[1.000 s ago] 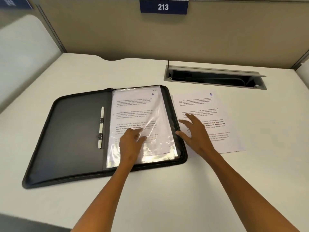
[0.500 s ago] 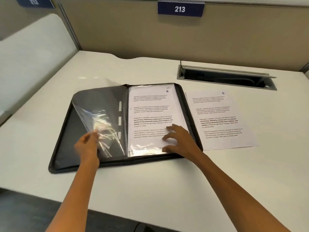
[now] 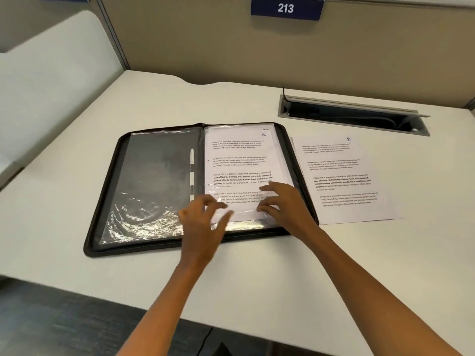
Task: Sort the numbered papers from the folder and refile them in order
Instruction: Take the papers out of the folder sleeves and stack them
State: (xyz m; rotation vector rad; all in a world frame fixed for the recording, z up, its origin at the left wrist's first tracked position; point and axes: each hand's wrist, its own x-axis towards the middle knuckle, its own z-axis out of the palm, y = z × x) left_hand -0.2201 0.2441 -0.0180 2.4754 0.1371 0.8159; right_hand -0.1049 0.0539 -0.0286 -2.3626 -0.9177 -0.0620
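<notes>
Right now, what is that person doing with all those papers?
A person is sorting numbered pages from a black zip folder lying open on the desk. An empty plastic sleeve lies flat on the folder's left side. The right hand rests on the sleeved page marked 8, and the left hand reaches toward its bottom edge. The page marked 2 lies on the desk beside the folder.

1. This is an office cubicle: beige fabric partition panels wall in the white desk at the back and sides.
2. A blue number plate reading "213" hangs on the back partition, marking the workstation.
3. A recessed cable tray with a hinged grey lid is set into the desk.
4. Dark carpet covers the floor below.
</notes>
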